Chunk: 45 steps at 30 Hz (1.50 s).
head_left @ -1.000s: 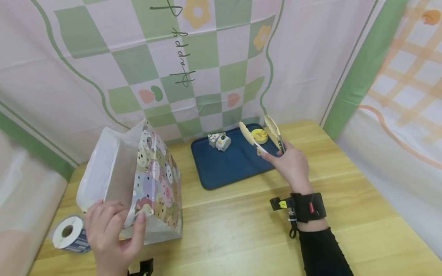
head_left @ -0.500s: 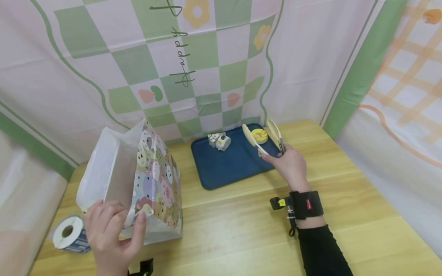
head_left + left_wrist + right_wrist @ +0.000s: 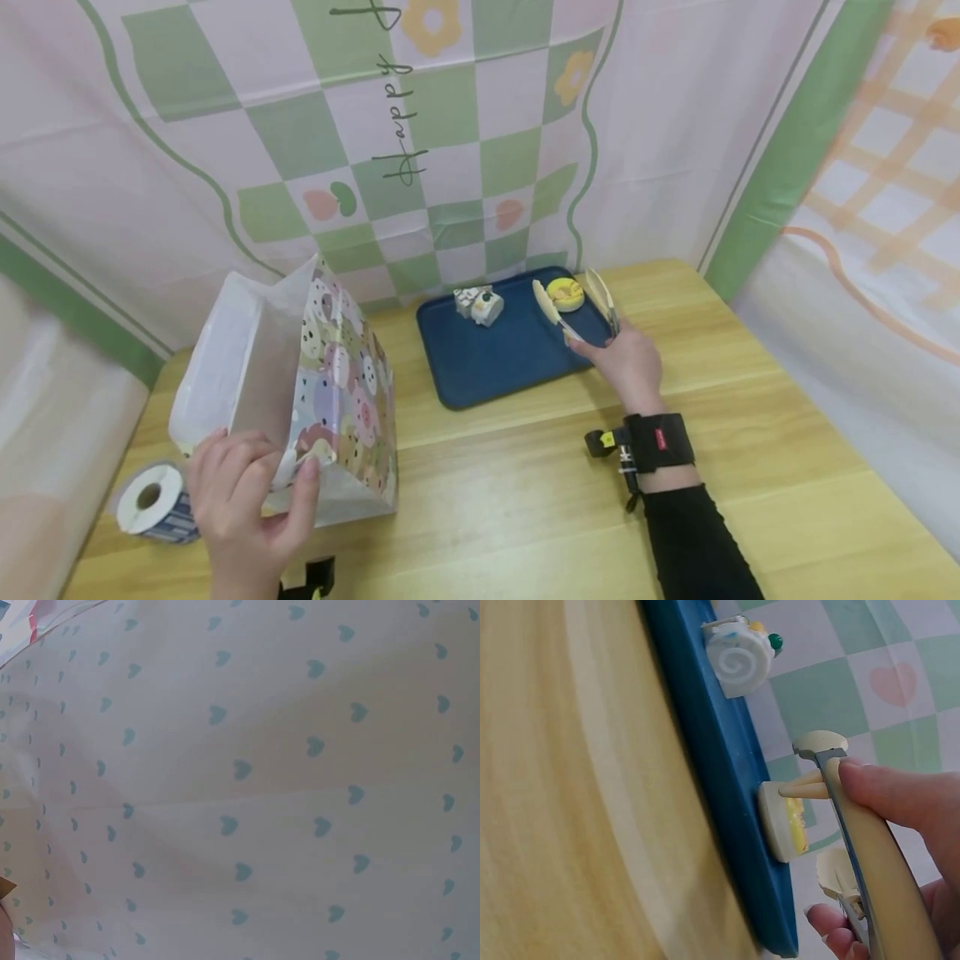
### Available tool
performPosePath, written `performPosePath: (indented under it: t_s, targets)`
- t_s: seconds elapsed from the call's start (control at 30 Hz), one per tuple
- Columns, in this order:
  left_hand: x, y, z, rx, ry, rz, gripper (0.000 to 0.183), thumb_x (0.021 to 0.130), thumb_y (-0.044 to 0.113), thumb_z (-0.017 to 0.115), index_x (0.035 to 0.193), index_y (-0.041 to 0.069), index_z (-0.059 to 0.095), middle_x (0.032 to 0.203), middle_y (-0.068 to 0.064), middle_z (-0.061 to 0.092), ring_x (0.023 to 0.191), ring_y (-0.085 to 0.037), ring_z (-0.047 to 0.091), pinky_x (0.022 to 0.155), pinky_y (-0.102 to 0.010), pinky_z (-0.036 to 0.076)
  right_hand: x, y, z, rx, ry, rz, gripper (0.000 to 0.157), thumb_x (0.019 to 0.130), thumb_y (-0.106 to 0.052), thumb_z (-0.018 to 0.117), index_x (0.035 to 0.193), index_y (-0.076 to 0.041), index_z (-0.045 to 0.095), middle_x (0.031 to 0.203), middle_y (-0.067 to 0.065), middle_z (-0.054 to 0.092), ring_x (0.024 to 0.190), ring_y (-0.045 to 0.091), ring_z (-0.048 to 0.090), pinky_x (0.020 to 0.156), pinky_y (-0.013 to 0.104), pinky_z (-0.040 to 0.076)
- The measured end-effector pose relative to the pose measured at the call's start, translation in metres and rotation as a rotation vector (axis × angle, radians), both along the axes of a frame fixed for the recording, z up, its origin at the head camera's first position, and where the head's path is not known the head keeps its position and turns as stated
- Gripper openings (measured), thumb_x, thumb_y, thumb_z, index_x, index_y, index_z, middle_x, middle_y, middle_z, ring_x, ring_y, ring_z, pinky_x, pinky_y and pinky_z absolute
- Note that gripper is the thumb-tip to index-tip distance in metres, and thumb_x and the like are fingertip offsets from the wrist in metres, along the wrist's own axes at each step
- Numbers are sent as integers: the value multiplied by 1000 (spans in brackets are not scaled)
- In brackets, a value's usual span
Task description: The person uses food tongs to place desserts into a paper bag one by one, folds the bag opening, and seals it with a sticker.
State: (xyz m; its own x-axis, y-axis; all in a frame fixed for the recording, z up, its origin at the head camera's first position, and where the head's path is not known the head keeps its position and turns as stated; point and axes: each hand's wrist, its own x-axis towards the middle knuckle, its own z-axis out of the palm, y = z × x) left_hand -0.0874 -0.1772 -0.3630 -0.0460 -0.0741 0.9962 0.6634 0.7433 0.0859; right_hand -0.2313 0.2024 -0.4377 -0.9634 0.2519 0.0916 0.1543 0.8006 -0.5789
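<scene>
In the head view my right hand holds a pair of tongs, whose spread cream tips stand on either side of a round yellow-topped cake. The cake rests near the far right corner of a blue tray. Its pale side and yellow top show in the right wrist view, beside the tongs. My left hand pinches the near rim of a paper bag printed with cartoon animals, its mouth gaping upward. The bag's heart-dotted surface fills the left wrist view.
A white swirl cake roll and a whitish piece beside it lie at the tray's far left. A roll of labels stands left of the bag. A patterned curtain hangs behind the wooden table.
My right hand has lowered slightly toward the tray, and the tongs' tips have come down around the yellow-topped cake. The left hand still holds the bag's rim.
</scene>
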Motion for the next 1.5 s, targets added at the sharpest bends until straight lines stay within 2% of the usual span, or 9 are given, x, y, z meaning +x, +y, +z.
performPosePath:
  t_s: [0.2, 0.47, 0.7, 0.9, 1.1, 1.5]
  targets:
    - [-1, 0, 0, 0, -6, 4, 52, 84, 32, 64, 48, -1, 46, 47, -16, 44, 51, -32, 41, 77, -45, 38, -3, 0, -5, 20, -3, 5, 81, 75, -55, 70, 125, 6, 52, 95, 28, 69, 82, 38, 63, 61, 45, 47]
    - [-1, 0, 1, 3, -6, -2, 52, 84, 32, 64, 49, -2, 46, 47, -16, 45, 52, -33, 41, 75, -47, 37, -5, 0, -9, 40, -7, 22, 74, 77, -53, 68, 115, 10, 57, 105, 33, 64, 90, 44, 60, 66, 52, 48]
    - [-2, 0, 2, 6, 3, -1, 52, 84, 32, 64, 49, -2, 45, 47, -16, 44, 51, -34, 41, 73, -49, 37, -7, 1, -7, 25, -27, 13, 74, 79, -52, 67, 119, 9, 56, 109, 33, 63, 90, 42, 60, 67, 52, 47]
    - [-2, 0, 3, 7, 5, 8, 52, 84, 32, 64, 48, -2, 45, 46, -16, 44, 51, -33, 40, 72, -48, 37, -7, 1, -7, 33, -45, 11, 70, 80, -50, 67, 117, 9, 57, 102, 30, 66, 86, 39, 61, 63, 48, 47]
    - [-1, 0, 3, 8, 3, 5, 52, 83, 32, 64, 48, -2, 45, 46, -16, 44, 51, -33, 41, 73, -48, 37, -8, 1, -9, 37, -23, 20, 62, 81, -46, 68, 113, 7, 60, 94, 26, 70, 81, 37, 62, 60, 46, 46]
    - [-1, 0, 1, 0, -8, 7, 52, 83, 31, 64, 48, -1, 46, 47, -16, 45, 51, -33, 41, 75, -48, 37, -5, 2, -9, 1, -19, 22, 62, 81, -46, 67, 117, 5, 59, 94, 25, 70, 81, 37, 62, 63, 46, 45]
